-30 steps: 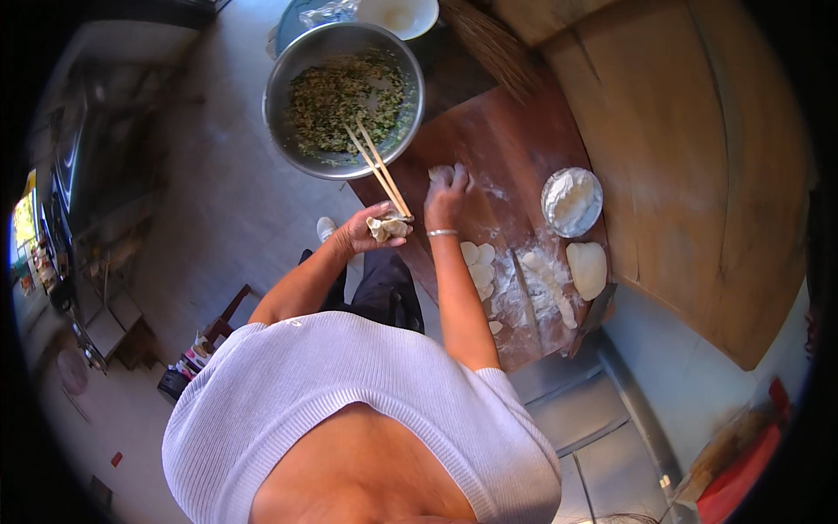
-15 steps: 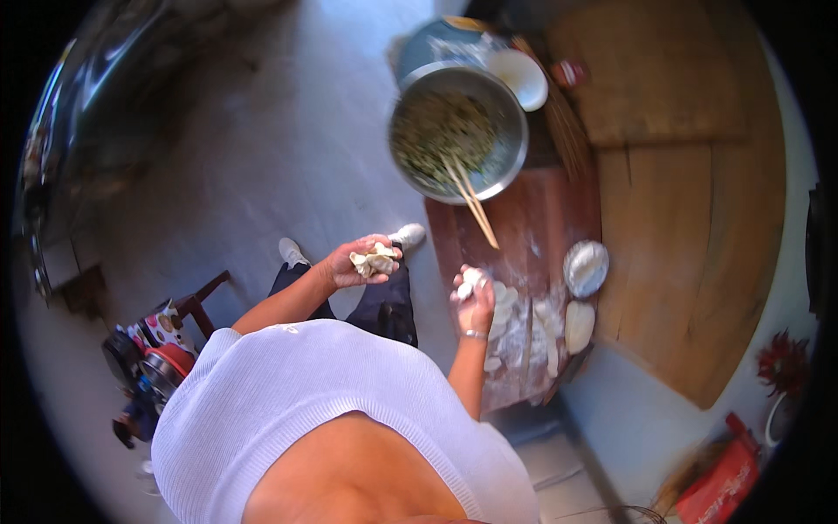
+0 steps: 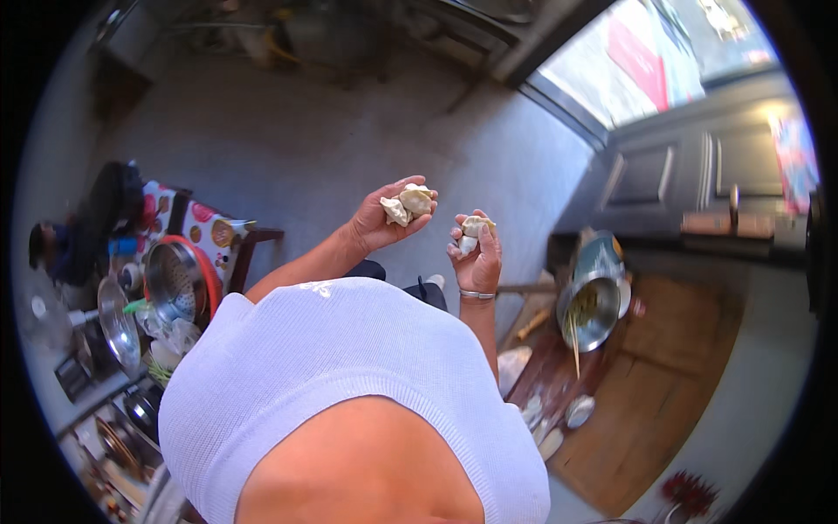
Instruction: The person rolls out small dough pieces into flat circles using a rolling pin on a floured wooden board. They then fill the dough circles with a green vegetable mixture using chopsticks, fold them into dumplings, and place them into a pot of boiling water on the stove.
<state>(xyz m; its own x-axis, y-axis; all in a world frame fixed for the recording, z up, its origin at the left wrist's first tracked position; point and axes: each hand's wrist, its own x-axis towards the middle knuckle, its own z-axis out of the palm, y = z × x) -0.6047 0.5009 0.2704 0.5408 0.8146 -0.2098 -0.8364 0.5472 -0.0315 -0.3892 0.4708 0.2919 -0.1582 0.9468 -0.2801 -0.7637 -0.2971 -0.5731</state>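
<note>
Several pale folded dumplings (image 3: 416,202) rest in my left hand (image 3: 374,225), whose palm is turned up with the fingers curled around them. Close by on the right, my right hand (image 3: 480,269) holds more white dumplings (image 3: 472,234) between thumb and fingers; how many is hard to tell. Flour dusts the right fingers. A narrow gap separates the hands, both held above the grey floor. Beyond my right forearm stands a steel bowl (image 3: 611,329) with green filling (image 3: 583,306) and a pair of chopsticks (image 3: 574,349) leaning in it.
At right, the reddish-brown board (image 3: 559,377) carries flour, dough pieces and a small foil-like round dish (image 3: 580,410), beside a wooden table (image 3: 663,384). On the left, a patterned-cloth table (image 3: 229,236) bears a red-rimmed colander (image 3: 175,275). A dark cabinet (image 3: 681,175) stands far right.
My view has swung left, so the bowl and floury board now lie farther right. My right hand has left the board's side, and both hands are now closer together, still holding dumplings.
</note>
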